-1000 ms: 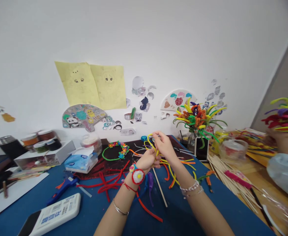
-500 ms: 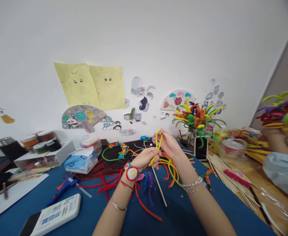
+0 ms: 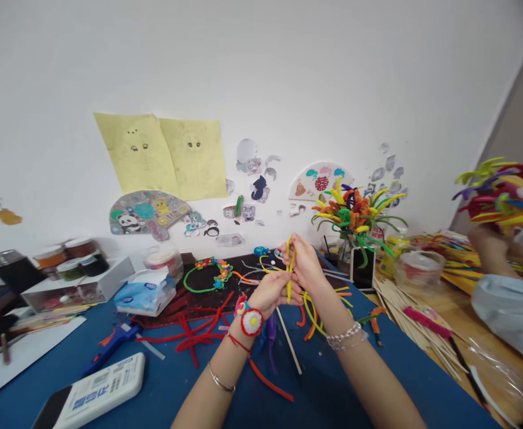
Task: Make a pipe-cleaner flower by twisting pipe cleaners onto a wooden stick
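Left hand [image 3: 270,295], right hand [image 3: 304,262] — yellow pipe cleaner [image 3: 289,274]

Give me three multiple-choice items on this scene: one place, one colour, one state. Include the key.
1. Where does the blue glue gun lie?
A. Inside the glass vase
B. On the blue tabletop, to the person's left
C. On the bundle of wooden sticks

2. What colour is the pipe cleaner between the left hand and right hand?
A. Red
B. Green
C. Yellow

3. What state is the multicoloured pipe-cleaner bunch at far right in?
A. Held up in another person's hand
B. Lying flat on the tabletop
C. Standing in the vase

Key:
1. B, since it rests on the blue surface left of the hands.
2. C, since the strand pinched by both hands is yellow.
3. A, since a hand at the right edge raises it.
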A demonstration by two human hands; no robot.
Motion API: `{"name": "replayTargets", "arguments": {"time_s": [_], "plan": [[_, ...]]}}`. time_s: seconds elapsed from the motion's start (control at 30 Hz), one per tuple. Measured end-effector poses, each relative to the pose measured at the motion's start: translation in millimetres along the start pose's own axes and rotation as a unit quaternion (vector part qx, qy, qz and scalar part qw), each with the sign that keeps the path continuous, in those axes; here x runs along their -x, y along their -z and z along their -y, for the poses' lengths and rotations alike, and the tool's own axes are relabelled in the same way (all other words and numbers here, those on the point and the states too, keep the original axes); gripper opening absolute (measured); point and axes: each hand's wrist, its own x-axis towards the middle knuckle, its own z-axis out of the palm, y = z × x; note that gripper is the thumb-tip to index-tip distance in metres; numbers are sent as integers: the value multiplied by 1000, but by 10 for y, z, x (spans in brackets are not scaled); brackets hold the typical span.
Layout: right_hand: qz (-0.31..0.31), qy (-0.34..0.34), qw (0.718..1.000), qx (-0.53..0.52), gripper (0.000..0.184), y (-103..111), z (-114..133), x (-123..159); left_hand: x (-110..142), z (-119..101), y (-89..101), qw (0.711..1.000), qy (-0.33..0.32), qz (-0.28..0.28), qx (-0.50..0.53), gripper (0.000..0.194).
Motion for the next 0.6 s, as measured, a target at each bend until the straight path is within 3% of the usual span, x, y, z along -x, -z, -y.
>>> {"name": "replayTargets", "arguments": {"time_s": [0.1,0.27,0.37,0.53,0.6], "plan": [[-15,32,999,41,28,29,-13,-12,-35,73,-39,999,-12,-13,28,17],[-15,58,996,61,28,84,-11,-50,-76,185,-94,993,-34,-96,56,16],[-24,60,996,69,29,100,0,-65,-71,192,-96,996,-16,-70,58,18],[-10,39,998,57,28,113,60,-62,-14,95,-39,998,29,43,39,15],[-1,31,998,53,27,117,77,-57,2,65,-18,998,42,52,13,15]]}}
